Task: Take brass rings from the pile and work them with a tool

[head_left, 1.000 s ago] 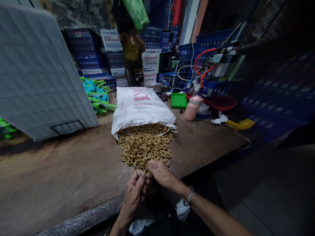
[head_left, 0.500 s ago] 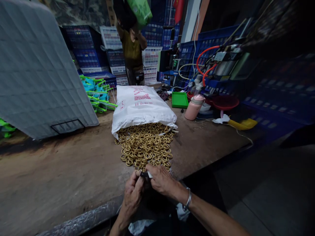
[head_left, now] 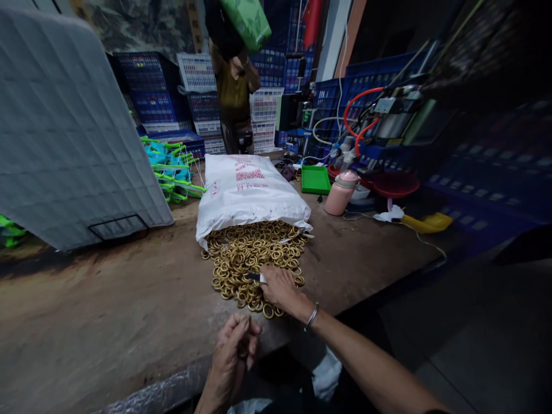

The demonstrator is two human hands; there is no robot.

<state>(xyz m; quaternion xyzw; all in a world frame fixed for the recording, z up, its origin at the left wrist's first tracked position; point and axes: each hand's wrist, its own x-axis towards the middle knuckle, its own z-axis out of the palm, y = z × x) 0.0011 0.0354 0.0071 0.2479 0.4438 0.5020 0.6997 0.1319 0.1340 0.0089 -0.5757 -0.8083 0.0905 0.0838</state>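
A heap of brass-coloured rings (head_left: 241, 264) spills from the mouth of a white printed sack (head_left: 254, 192) onto the table. My right hand (head_left: 282, 289) is over the front right of the heap, closed on a thin tool (head_left: 254, 277) with a dark flat end and a white part at the fingers. The tool's exact kind does not show. Near the table's front edge, below the heap, my left hand (head_left: 235, 348) is closed with thumb and fingers pinched. A ring (head_left: 242, 348) shows partly between its fingers; the rest is hidden by them.
A white padded panel (head_left: 81, 126) stands on the left beside green and blue frames (head_left: 172, 167). Behind the sack are a green tray (head_left: 315, 179) and a pink bottle (head_left: 340, 192). A yellow scoop (head_left: 426, 222) lies right. Another person (head_left: 234, 92) carries a green bag.
My hands have parted. The right hand has moved forward onto the rings with the tool, while the left has drawn slightly down, towards me. The view has tilted up a little.
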